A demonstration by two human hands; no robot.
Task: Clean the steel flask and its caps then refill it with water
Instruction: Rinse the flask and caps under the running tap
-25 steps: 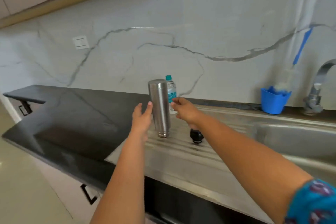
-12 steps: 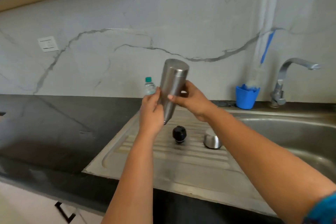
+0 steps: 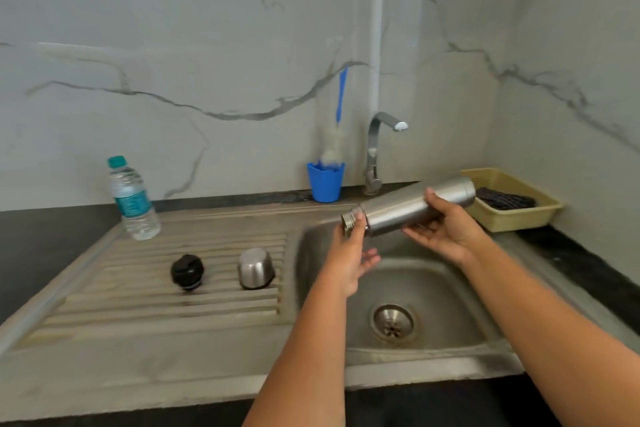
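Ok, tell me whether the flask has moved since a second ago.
Yes. The flask went from standing on the drainboard by the water bottle to lying nearly level over the sink basin, right of the tap.

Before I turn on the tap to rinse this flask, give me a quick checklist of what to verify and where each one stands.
1. Steel flask held over the sink basin: ok, it lies nearly level above it.
2. Grip: ok, right hand holds the body, left hand is at the neck.
3. Both caps off: ok, black inner cap and steel cap sit on the drainboard.
4. Mouth under the tap: not ok, it points left, away from the spout.
5. Bottle brush handy: ok, it stands in the blue cup.
6. Flask empty: cannot tell.
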